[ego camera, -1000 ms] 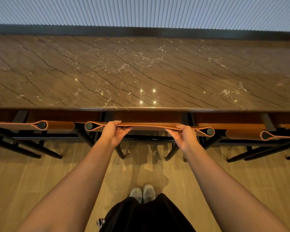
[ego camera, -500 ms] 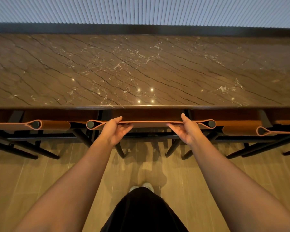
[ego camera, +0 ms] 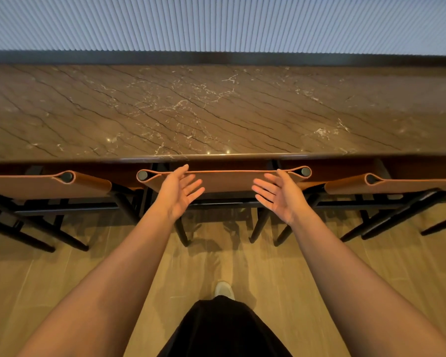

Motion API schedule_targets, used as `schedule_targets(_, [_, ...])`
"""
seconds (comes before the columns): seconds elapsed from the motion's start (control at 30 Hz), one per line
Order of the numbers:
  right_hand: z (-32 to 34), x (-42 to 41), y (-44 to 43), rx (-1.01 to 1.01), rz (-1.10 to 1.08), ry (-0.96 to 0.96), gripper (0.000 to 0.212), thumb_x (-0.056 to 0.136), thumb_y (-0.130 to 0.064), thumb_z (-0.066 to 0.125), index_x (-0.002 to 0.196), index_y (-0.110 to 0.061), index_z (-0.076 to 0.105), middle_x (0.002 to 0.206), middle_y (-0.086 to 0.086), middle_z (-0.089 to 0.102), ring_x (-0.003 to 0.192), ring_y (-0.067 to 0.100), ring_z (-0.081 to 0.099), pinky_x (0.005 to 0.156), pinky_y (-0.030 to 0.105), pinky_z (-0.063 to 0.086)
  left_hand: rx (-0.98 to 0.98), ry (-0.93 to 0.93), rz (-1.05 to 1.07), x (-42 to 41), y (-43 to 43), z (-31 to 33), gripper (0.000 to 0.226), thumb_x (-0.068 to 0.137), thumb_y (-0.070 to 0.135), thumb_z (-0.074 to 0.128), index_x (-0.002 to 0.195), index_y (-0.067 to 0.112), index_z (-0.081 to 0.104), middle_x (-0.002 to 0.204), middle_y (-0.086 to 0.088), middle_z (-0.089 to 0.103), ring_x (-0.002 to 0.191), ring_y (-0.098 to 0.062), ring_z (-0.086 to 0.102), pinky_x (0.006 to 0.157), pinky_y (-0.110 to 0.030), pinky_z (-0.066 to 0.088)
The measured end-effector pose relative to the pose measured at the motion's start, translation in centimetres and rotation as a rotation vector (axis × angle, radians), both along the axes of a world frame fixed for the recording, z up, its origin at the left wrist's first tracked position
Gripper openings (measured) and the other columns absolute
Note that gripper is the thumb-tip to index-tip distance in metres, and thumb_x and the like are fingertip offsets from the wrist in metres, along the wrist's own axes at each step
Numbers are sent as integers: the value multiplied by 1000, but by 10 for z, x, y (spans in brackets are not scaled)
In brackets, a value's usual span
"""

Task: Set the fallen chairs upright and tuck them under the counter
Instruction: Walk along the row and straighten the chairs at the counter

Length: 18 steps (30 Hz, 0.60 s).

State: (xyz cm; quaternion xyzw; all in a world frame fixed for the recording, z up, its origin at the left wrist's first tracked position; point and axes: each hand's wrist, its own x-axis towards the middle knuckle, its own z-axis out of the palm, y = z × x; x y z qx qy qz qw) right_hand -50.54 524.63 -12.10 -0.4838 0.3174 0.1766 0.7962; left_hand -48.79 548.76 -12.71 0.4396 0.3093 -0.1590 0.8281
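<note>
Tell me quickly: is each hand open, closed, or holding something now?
Left hand: open, holding nothing.
Right hand: open, holding nothing.

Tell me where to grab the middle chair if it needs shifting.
Grip the top edge of its backrest, between the end posts, coming from your side and above. The seat is hidden under the counter; only that straight band faces you.
</note>
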Motion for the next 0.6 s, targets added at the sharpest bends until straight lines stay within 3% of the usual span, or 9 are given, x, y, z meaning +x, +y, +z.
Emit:
schedule_targets(0.23, [6, -80, -1, -43, -92, -41, 33, 102, -33, 40, 126, -18, 58, 106, 4, 73, 99, 19, 69, 79, 31, 55, 13, -101, -201, -52, -20, 15, 15, 97, 20, 50, 111, 17, 53, 134, -15, 53, 116, -30, 57, 88, -42, 51])
schedule_targets(0.3, [4, -108, 0, -43, -131, -53, 31, 101, -32, 43, 123, -18, 59, 101, 3, 75, 95, 18, 71, 75, 30, 55, 13, -106, -263, -69, -25, 16, 12, 96, 20, 51, 108, 18, 54, 132, -15, 54, 114, -30, 57, 90, -42, 51])
schedule_targets(0.43, [6, -157, -9, -55, -185, -62, 32, 100, -32, 45, 123, -16, 60, 109, 6, 73, 98, 19, 70, 81, 33, 54, 11, -108, -357, -96, -41, 20, 8, 96, 22, 52, 104, 22, 53, 130, -12, 55, 113, -28, 58, 89, -41, 52])
schedule_targets(0.6, [19, -198, -30, -92, -289, -87, 33, 100, -32, 45, 125, -16, 60, 107, 5, 73, 100, 20, 69, 82, 33, 53, 0, -133, -461, -118, -73, 31, 15, 97, 23, 50, 111, 20, 50, 122, -9, 58, 112, -27, 58, 87, -39, 52])
